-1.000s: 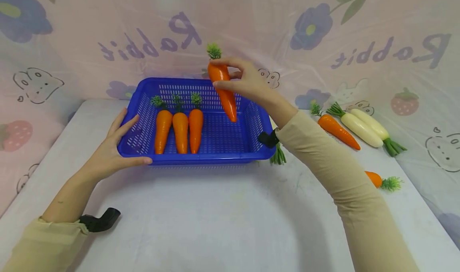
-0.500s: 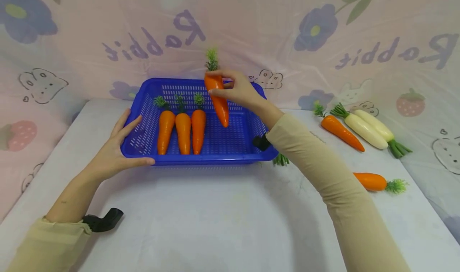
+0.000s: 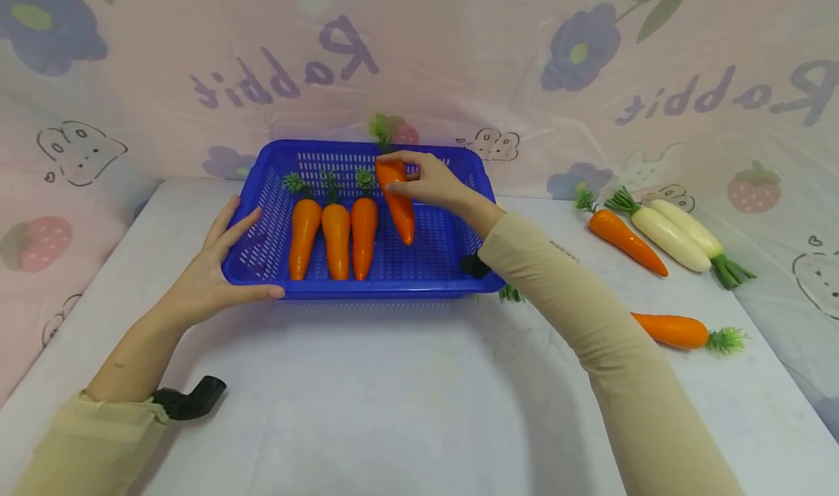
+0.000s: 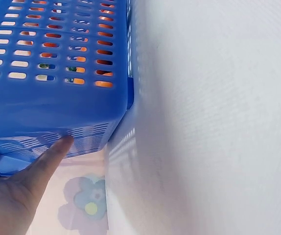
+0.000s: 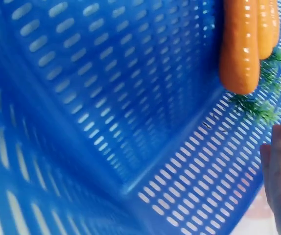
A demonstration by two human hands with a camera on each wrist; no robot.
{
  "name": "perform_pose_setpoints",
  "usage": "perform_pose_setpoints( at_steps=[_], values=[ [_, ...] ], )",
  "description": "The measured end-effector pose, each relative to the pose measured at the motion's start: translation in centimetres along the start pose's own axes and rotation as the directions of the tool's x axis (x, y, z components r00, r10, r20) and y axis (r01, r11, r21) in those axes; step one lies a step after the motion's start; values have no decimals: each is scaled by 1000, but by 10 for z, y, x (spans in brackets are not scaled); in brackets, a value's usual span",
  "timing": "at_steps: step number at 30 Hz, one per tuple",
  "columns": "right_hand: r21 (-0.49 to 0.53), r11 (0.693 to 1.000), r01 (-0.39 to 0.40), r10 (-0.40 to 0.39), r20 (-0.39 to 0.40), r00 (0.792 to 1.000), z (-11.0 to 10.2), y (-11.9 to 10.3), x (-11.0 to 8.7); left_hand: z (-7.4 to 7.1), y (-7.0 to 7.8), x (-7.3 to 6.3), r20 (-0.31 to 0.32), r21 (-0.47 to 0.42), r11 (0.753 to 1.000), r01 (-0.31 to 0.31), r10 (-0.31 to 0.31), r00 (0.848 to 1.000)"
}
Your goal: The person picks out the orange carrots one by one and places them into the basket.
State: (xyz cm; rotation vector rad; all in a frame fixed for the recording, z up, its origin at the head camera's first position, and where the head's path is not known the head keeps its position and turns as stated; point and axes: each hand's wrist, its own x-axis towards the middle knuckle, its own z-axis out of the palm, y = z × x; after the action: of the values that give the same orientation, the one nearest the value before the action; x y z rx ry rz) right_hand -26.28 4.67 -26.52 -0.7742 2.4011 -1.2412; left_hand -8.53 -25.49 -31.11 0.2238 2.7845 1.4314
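Note:
My right hand (image 3: 438, 184) pinches a toy carrot (image 3: 403, 223) near its thick end, over the blue basket (image 3: 380, 287). Its green top points up and back, its tip down into the basket. Left of it, three other carrots (image 3: 336, 239) lie side by side inside, tops toward the back wall. My left hand (image 3: 203, 281) lies at the basket's left end, fingers spread, thumb along the front rim. In the left wrist view a straight finger of the left hand (image 4: 25, 191) touches the basket's outer wall. Only part of the right hand (image 5: 280, 186) shows in the right wrist view.
On the white table to the right lie a carrot (image 3: 628, 242), two white radishes (image 3: 670, 239) and another carrot (image 3: 675, 331), partly behind the right sleeve. Green leaves (image 3: 511, 293) poke out by the basket's right front corner. A printed curtain (image 3: 446, 66) hangs behind.
My right hand has lowered the carrot and shifted it slightly left, closer to the row in the basket. The left hand stays at the basket's left end.

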Motion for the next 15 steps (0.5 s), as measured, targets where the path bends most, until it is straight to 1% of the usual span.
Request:
perform_pose_setpoints(
  at_steps=[5,10,15],
  values=[
    [-31,999,-26,27,30,999,2,5,2,0,0,1,0,-4,1000,-2,2,1000],
    [-63,997,-35,40,82,996,5,7,3,0,-1,1,-1,-9,1000,-6,6,1000],
    [-144,987,-70,89,135,987,9,10,3,0,0,1,0,-15,1000,-5,5,1000]
  ],
)
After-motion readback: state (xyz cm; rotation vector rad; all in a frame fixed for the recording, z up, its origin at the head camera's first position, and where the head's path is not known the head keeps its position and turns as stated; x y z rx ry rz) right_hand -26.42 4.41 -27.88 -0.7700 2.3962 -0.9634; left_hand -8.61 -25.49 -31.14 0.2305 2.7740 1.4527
